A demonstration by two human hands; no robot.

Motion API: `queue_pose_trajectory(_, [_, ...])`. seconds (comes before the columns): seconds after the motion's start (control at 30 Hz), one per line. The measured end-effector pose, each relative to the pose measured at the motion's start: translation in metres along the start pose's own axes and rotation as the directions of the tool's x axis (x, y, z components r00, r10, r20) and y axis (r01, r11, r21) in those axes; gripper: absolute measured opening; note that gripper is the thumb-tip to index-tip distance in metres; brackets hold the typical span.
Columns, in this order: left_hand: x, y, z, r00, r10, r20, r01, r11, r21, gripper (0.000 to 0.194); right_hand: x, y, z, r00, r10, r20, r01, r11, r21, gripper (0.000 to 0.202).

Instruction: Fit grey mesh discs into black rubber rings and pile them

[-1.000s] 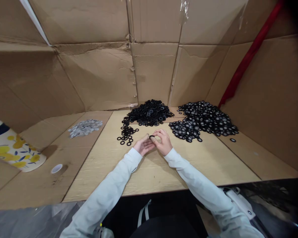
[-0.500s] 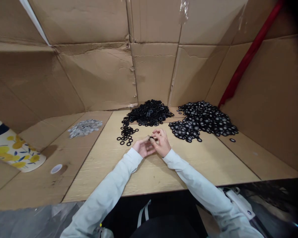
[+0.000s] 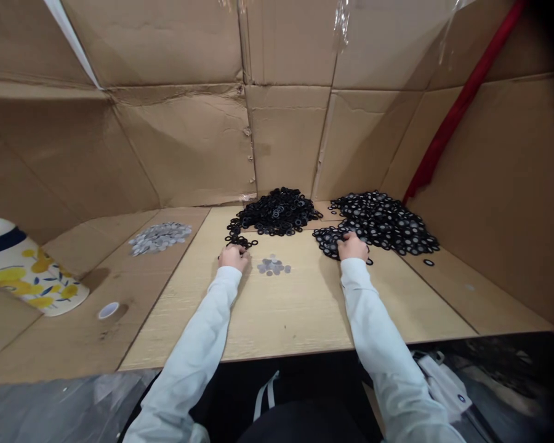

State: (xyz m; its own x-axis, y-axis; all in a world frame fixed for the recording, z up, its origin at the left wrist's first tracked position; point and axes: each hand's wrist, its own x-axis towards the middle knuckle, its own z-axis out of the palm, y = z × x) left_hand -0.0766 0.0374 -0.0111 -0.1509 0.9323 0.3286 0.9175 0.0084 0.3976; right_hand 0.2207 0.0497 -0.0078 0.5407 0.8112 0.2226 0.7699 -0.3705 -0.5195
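Cardboard walls enclose a pale wooden surface, where a person in light sleeves works with arms spread wide. Far right on the surface lies the biggest heap, black rings with grey centres; a pile of plain black rings lies behind centre, the two heaps near each other but apart. To the left, on a brown cardboard sheet, lies a pile of grey discs, with a flower-printed bag and a small roll of tape further left. The right hand rests on the near edge of the grey-centred heap, fingers curled down among the rings; whether they grip one cannot be told. The left hand sits on a scatter of loose black rings trailing from the plain pile, fingers bent over and touching them, their grip likewise hidden from view. Between the two hands, just beside the left and well apart from the right, a small cluster of grey discs lies on the bare wood, touched by neither hand.
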Motion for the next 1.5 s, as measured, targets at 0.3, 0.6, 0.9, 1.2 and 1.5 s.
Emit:
queue_pose_trajectory(0.3, [0.005, -0.015, -0.010, 0.970, 0.036, 0.241, -0.041, 0.999, 0.016, 0.010, 0.006, 0.017, 0.006, 0.995, 0.053, -0.083, -0.049, 0.997, 0.060, 0.029])
queue_pose_trajectory(0.6, [-0.006, 0.001, 0.006, 0.982, 0.081, 0.170, -0.068, 0.995, -0.080, 0.011, -0.053, -0.041, 0.045, 0.572, -0.806, 0.152, 0.774, 0.592, 0.224, 0.024])
queue_pose_trajectory(0.9, [-0.008, 0.005, 0.015, 0.998, 0.011, 0.056, 0.012, 0.917, -0.400, 0.008, -0.078, -0.056, 0.060, 0.563, -0.805, 0.190, 0.743, 0.593, 0.310, 0.017])
queue_pose_trajectory(1.2, [-0.007, 0.008, 0.018, 0.999, -0.030, -0.012, 0.018, 0.819, -0.573, 0.007, -0.067, -0.057, 0.052, 0.750, -0.629, 0.206, 0.271, 0.576, 0.771, 0.024])
queue_pose_trajectory(1.5, [-0.005, 0.013, 0.033, 0.953, -0.191, 0.235, 0.295, 0.414, -0.861, 0.010, -0.072, -0.055, 0.049, 0.616, -0.748, 0.248, 0.457, 0.595, 0.661, 0.025])
